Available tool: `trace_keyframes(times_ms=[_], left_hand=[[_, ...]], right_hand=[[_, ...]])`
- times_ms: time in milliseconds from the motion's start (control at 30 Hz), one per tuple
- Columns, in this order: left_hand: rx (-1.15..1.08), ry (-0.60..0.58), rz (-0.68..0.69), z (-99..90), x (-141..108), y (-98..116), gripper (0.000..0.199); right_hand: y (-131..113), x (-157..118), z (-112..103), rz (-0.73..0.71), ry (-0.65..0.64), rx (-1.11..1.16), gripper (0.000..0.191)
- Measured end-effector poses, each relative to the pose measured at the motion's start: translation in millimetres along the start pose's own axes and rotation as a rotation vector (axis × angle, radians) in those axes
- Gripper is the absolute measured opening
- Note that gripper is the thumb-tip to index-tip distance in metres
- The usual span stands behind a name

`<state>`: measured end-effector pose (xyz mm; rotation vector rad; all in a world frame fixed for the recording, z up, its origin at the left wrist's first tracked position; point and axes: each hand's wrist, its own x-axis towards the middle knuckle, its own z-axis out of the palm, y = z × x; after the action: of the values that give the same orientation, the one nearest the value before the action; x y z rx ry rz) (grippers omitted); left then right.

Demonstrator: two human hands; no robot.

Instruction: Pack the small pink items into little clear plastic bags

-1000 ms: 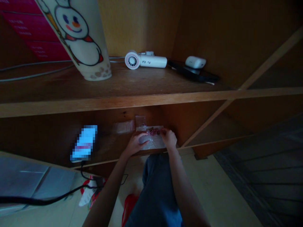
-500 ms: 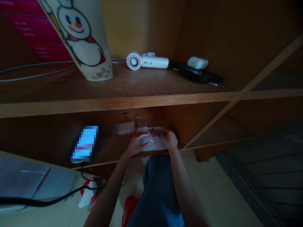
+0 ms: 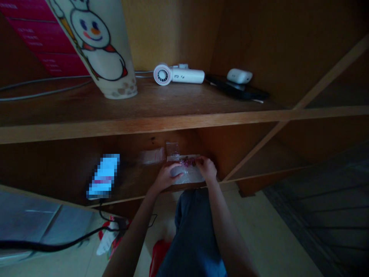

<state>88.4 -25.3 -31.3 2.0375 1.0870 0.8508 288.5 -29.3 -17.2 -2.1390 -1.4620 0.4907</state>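
Observation:
A whitish, shallow tray or sheet (image 3: pixel 190 177) lies on the lower shelf, with a cluster of small dark red beads (image 3: pixel 188 162) along its far side. My left hand (image 3: pixel 167 177) rests at its left edge, thumb and forefinger apart, with nothing visible between them. At the right end of the beads, the fingers of my right hand (image 3: pixel 208 168) are pinched together; whatever is between them is too small to make out. Just behind the tray lies a small clear zip bag (image 3: pixel 172 148), and left of it more clear plastic bags (image 3: pixel 152 156).
A phone with a blurred screen (image 3: pixel 103 175) stands left on the lower shelf, a black cable (image 3: pixel 57 246) below it. The upper shelf holds a snowman-printed drink cup (image 3: pixel 100 50), a white handheld fan (image 3: pixel 184 75), a white earbud case (image 3: pixel 240 76) and a flat black item (image 3: pixel 225 87).
The fingers of my right hand have shifted very slightly at the beads. My left hand stays in place.

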Motion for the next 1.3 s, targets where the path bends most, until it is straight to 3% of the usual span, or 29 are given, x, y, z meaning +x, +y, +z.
trace_keyframes(times_ms=[233, 367, 533, 800, 1067, 1300], left_hand=[[-0.018, -0.004, -0.002, -1.6, -0.4, 2.1, 0.035], [-0.047, 0.004, -0.001, -0.6, 0.1, 1.6, 0.036], [-0.065, 0.016, -0.005, 0.3, 0.7, 0.7, 0.035], [-0.037, 0.02, -0.006, -0.6, -1.1, 1.8, 0.035], [-0.033, 0.015, -0.01, -0.4, 0.3, 2.3, 0.034], [-0.008, -0.003, -0.019, -0.7, 0.7, 0.2, 0.034]], right_hand=[[4.7, -6.5, 10.2, -0.207, -0.097, 0.433, 0.022], [-1.5, -13.7, 15.8, -0.294, -0.172, 0.511, 0.02], [-3.2, -12.1, 16.5, -0.3, -0.197, 0.462, 0.021], [7.0, -1.1, 3.7, -0.089, -0.001, 0.181, 0.022], [-4.4, 2.7, 2.6, 0.022, 0.002, -0.127, 0.026], [-7.6, 3.2, 3.6, 0.003, -0.028, -0.164, 0.025]])
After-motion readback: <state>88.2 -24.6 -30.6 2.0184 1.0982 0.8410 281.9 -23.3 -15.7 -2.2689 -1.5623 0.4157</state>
